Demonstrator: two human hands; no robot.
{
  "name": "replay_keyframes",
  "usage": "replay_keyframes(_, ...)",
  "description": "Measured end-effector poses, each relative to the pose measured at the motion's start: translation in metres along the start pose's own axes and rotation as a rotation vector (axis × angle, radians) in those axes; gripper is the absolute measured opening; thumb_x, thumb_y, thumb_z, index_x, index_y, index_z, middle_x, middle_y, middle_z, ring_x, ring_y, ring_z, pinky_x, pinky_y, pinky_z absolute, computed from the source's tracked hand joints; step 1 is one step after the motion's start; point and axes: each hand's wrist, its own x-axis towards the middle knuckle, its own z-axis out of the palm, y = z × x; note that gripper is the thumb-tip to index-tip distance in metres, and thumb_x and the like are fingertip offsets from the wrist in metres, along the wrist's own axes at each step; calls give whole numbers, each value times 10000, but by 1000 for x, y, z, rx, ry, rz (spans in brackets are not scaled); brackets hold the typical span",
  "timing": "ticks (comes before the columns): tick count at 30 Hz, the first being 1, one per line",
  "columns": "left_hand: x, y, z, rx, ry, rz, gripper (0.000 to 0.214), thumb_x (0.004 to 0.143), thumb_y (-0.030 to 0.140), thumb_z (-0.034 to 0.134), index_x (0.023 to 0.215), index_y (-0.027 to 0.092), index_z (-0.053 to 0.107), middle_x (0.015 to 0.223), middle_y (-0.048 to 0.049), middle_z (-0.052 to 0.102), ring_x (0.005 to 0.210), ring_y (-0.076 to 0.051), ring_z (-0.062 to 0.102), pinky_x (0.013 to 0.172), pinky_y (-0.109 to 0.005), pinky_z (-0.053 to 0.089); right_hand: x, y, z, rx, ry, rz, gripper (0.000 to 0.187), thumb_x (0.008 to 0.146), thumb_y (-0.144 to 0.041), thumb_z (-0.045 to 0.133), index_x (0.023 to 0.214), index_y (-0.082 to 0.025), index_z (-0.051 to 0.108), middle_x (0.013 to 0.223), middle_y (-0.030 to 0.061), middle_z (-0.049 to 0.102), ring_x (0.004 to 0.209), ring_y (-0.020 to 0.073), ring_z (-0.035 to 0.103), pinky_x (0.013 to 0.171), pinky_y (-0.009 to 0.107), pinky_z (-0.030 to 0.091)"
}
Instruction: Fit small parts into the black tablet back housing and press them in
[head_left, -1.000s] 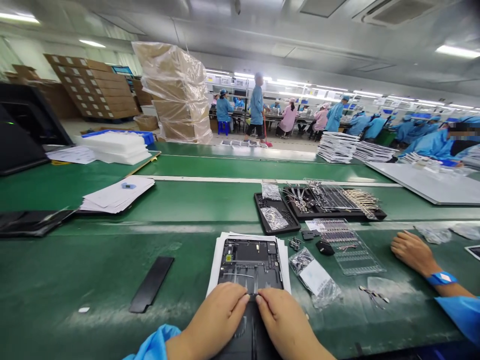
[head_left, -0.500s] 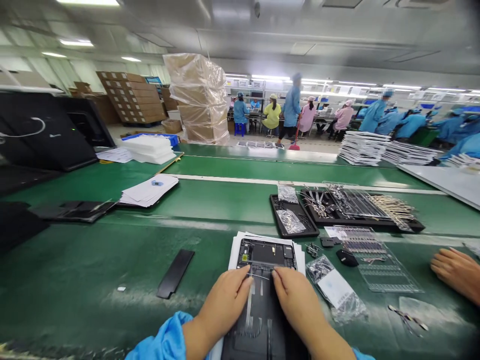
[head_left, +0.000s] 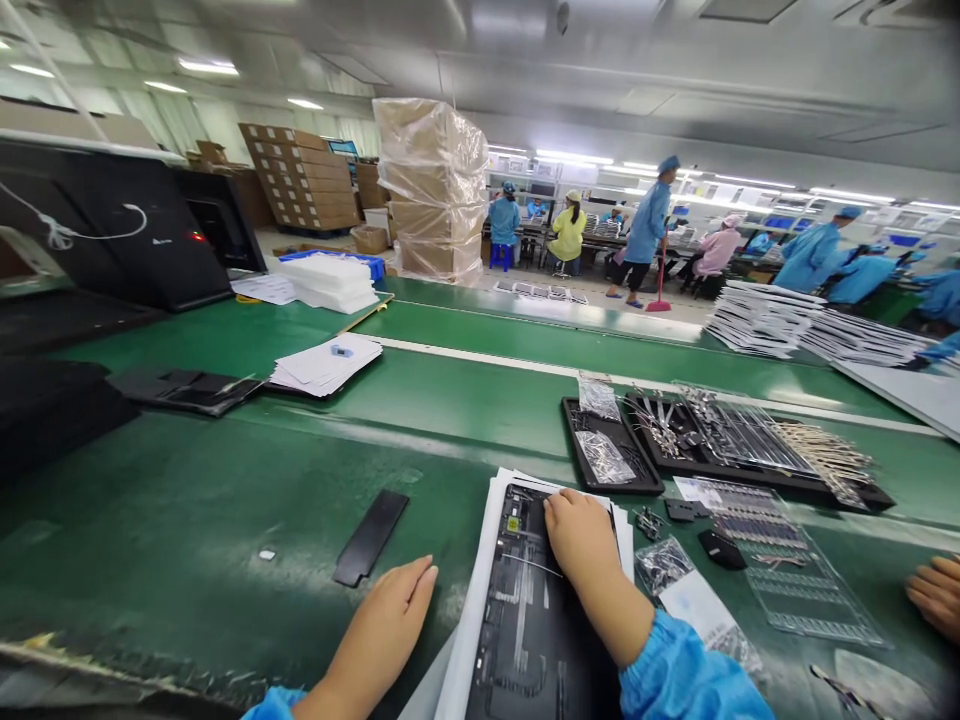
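In front of me lies a black tablet-like housing [head_left: 525, 640] with its inner parts bare, on a stack of white sheets [head_left: 480, 600]. My right hand [head_left: 585, 540] is over its upper end, fingers bent down and together. The fingertips hide whatever they pinch or press there. A thin pale wire [head_left: 529, 562] crosses the housing beside the wrist. My left hand [head_left: 386, 625] is off the housing to its left, above the green mat, with fingers stretched and nothing in them. Just beyond it lies a flat black strip-shaped piece [head_left: 373, 537].
To the right are a plastic bag of parts [head_left: 697, 600], a clear blister tray [head_left: 802, 585] and black trays of cables [head_left: 611, 470]. A co-worker's hand [head_left: 937, 597] rests at the right edge. Papers [head_left: 326, 365] lie left; a person with a red broom [head_left: 660, 285] stands beyond.
My left hand has left the housing and moved left and down. My right hand has shifted up to the housing's top end. The view has turned slightly left.
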Motion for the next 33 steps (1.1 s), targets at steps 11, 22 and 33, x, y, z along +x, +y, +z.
replay_keyframes(11,6,6,0,7,-24,64,369,851,382,356,982,188,641,992,-55,667,949,-208,603,866,-369,488,2,2,6,31,-4,17,284,886,-222,388,877,-165,666,951,95,637,959,203,550,851,307,342)
replay_keyframes(22,12,26,-5,-14,-27,119,363,851,366,352,971,188,644,981,-56,670,933,-201,606,855,-358,493,4,4,7,51,-24,1,295,883,-218,381,858,-160,669,977,91,638,942,211,553,841,324,351)
replay_keyframes(33,13,24,-1,-23,-51,102,362,849,377,367,985,183,640,992,-62,665,945,-211,600,865,-379,487,-13,11,-4,62,-29,-29,337,889,-245,336,867,-182,666,1014,98,627,934,242,551,837,345,376)
